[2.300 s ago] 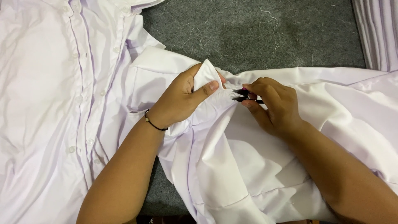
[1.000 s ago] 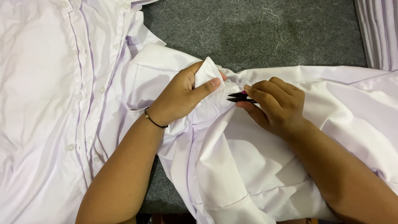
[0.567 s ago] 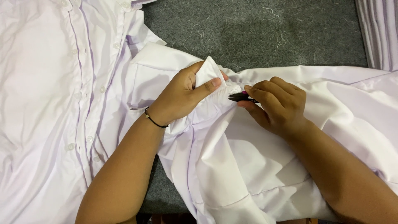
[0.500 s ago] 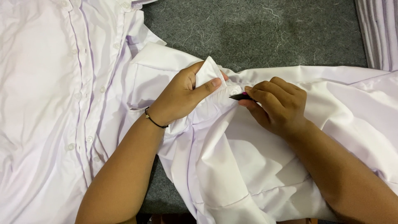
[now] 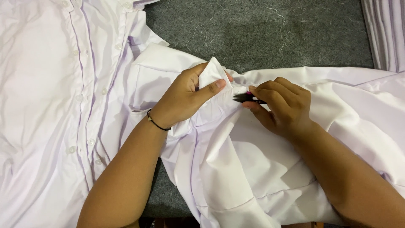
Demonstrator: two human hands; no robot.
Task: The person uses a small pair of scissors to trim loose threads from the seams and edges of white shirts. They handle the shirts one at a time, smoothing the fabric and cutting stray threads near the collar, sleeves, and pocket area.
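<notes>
- Nearest the camera, at 6 o'clock: the lower body of a white shirt lies rumpled across the bench, with a hemmed fold running toward the bottom edge.
- Both forearms enter from the bottom edge, one at 7 o'clock, the other at 4 o'clock, and meet at frame centre.
- Left hand: a thin black wristband sits on the wrist. The fingers are closed on a raised fold of the white shirt, thumb pressed flat against the front of the fold, the other fingers behind it.
- Right hand: just right of centre, resting on the same shirt. The fingers are curled tight around small black thread snips with a pink spot at the grip. The blade tips point toward 9 o'clock and sit just beside the pinched fold; whether they touch the cloth cannot be told.
- At 9 o'clock: a second white shirt, spread flat, its buttoned placket running from 11 o'clock down to 8 o'clock. It overlaps the edge of the worked shirt.
- Farther off, at 12 o'clock: bare grey felt-like bench surface strewn with loose white thread ends.
- At 2 o'clock, against the far right edge: a stack of folded white cloth, well apart from both hands.
</notes>
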